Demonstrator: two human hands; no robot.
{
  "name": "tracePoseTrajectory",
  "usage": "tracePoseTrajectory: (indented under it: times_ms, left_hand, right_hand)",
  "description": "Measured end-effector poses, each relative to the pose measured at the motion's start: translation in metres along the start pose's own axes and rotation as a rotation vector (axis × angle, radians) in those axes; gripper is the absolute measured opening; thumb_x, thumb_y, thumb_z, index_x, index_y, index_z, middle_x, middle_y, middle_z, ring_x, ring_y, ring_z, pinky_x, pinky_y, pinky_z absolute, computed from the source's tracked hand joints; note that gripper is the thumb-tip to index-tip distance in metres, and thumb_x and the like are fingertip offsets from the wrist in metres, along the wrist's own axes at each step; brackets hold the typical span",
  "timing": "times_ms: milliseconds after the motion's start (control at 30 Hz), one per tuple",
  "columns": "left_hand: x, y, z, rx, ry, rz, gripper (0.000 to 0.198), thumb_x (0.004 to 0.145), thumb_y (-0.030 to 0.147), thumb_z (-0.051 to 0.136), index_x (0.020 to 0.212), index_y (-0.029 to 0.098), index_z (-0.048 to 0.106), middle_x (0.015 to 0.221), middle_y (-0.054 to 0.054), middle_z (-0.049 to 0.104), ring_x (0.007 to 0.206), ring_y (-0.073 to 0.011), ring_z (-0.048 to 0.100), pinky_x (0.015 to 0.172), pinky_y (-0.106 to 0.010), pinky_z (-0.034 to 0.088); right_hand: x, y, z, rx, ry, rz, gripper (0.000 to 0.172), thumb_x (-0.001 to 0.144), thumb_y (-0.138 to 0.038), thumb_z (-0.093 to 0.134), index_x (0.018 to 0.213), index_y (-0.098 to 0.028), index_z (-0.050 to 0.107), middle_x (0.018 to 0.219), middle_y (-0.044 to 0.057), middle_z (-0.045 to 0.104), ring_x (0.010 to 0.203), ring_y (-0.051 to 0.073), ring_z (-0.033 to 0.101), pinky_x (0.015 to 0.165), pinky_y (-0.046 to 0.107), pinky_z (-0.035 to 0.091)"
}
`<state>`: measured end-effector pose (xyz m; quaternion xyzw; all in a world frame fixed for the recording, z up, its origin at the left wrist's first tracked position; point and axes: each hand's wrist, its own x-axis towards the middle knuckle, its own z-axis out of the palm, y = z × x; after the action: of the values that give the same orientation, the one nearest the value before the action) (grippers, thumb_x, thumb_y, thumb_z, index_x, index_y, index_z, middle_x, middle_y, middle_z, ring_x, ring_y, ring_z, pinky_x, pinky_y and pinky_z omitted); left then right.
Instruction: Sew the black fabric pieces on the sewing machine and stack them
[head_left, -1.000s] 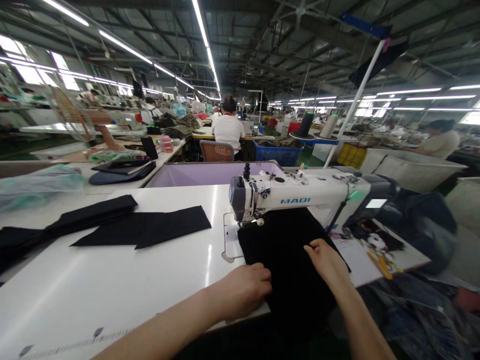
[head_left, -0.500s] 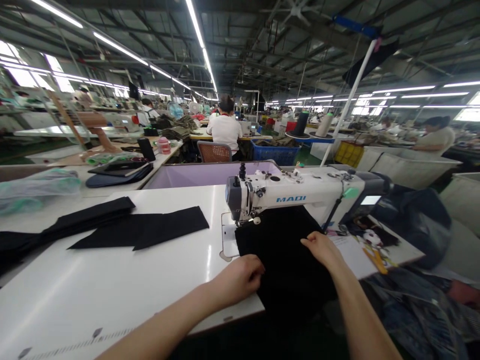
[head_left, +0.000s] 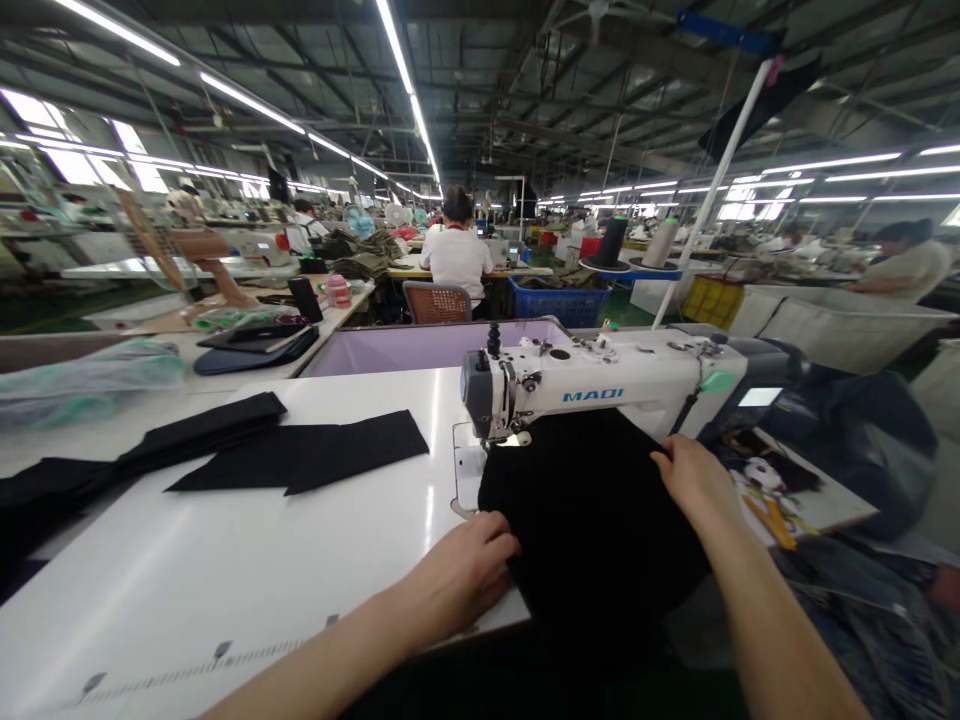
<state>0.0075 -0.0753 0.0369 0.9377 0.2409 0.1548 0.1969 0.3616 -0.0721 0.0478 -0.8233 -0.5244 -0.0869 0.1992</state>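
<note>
Black fabric piece [head_left: 592, 520] has slid forward, far edge now under the head of the white sewing machine [head_left: 622, 385], near end draping off the white tabletop [head_left: 225, 560]. Left hand [head_left: 457, 575] curled on its left edge, actual grip unclear. Right hand [head_left: 694, 480] has moved up, lying open and flat on the right side.

Your black fabric [head_left: 592, 520] is a plain, matte, dark piece spread flat on the bench [head_left: 225, 580] at your 1 o'clock. Its far edge, at 12 o'clock, lies under the sewing machine [head_left: 600, 385] head. Its near edge, at 6 o'clock, droops over the bench front.
</note>
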Motion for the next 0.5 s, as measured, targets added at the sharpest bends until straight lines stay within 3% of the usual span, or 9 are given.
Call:
tracePoseTrajectory:
  times_ms: [100,167,233,267,333,400,433,500]
  left_hand:
    - [-0.025,-0.001,-0.005,0.172,-0.088,-0.008,0.056,0.071,0.003,0.057,0.123,0.024,0.060,0.102,-0.007,0.061,0.096,-0.0253,0.057,0.092,-0.045,0.050]
    - [-0.043,0.000,-0.010,0.201,-0.081,-0.026,0.063,0.067,0.002,0.056,0.125,0.025,0.061,0.099,-0.006,0.062,0.097,-0.0253,0.057,0.107,-0.054,0.039]
    - [-0.061,-0.002,-0.018,0.160,-0.047,-0.084,0.062,0.065,0.001,0.052,0.121,0.025,0.064,0.102,-0.005,0.064,0.102,-0.0243,0.059,0.119,-0.059,0.020]
    - [-0.069,-0.004,-0.023,0.116,-0.033,-0.123,0.060,0.066,0.000,0.050,0.119,0.025,0.065,0.105,-0.005,0.066,0.106,-0.0238,0.059,0.121,-0.058,0.014]
    - [-0.084,-0.011,-0.034,-0.010,-0.003,-0.231,0.052,0.073,0.002,0.045,0.114,0.023,0.067,0.113,-0.006,0.067,0.112,-0.0228,0.060,0.120,-0.051,0.023]
    - [-0.095,-0.020,-0.044,-0.143,0.036,-0.399,0.035,0.084,0.011,0.042,0.104,0.021,0.069,0.109,-0.007,0.069,0.106,-0.0227,0.063,0.106,-0.041,0.044]
    - [-0.099,-0.025,-0.048,-0.196,0.063,-0.494,0.029,0.090,0.019,0.041,0.098,0.019,0.069,0.102,-0.007,0.070,0.098,-0.0229,0.064,0.096,-0.037,0.050]
    - [-0.101,-0.034,-0.053,-0.281,0.127,-0.648,0.028,0.093,0.037,0.044,0.089,0.018,0.065,0.090,-0.006,0.070,0.087,-0.0234,0.064,0.083,-0.035,0.052]
  right_hand:
    - [-0.018,-0.019,-0.002,0.159,0.079,-0.106,0.021,0.090,-0.031,0.054,0.098,-0.014,0.064,0.104,0.018,0.067,0.099,0.032,0.063,0.089,0.044,0.048]
    - [-0.042,-0.043,-0.005,0.444,0.023,-0.223,0.026,0.092,-0.040,0.054,0.099,-0.018,0.066,0.109,0.013,0.069,0.103,0.028,0.064,0.098,0.043,0.047]
    - [-0.070,-0.069,-0.014,0.702,-0.271,-0.352,0.035,0.089,-0.050,0.059,0.110,-0.023,0.067,0.122,0.009,0.067,0.113,0.026,0.062,0.104,0.041,0.046]
    - [-0.084,-0.080,-0.020,0.776,-0.493,-0.448,0.051,0.083,-0.052,0.068,0.126,-0.026,0.062,0.138,0.009,0.059,0.126,0.026,0.056,0.110,0.041,0.041]
    - [-0.106,-0.096,-0.032,0.831,-0.890,-0.560,0.087,0.066,-0.051,0.084,0.143,-0.029,0.049,0.154,0.008,0.043,0.139,0.030,0.044,0.116,0.044,0.034]
    - [-0.121,-0.104,-0.038,0.829,-1.105,-0.591,0.103,0.056,-0.044,0.090,0.147,-0.029,0.045,0.157,0.009,0.039,0.141,0.033,0.040,0.117,0.045,0.032]
    - [-0.125,-0.108,-0.038,0.829,-1.125,-0.582,0.099,0.057,-0.040,0.090,0.146,-0.029,0.047,0.154,0.009,0.043,0.139,0.033,0.043,0.116,0.044,0.034]
    - [-0.128,-0.115,-0.031,0.852,-1.054,-0.526,0.071,0.069,-0.034,0.081,0.136,-0.027,0.058,0.141,0.008,0.058,0.128,0.031,0.055,0.110,0.041,0.042]
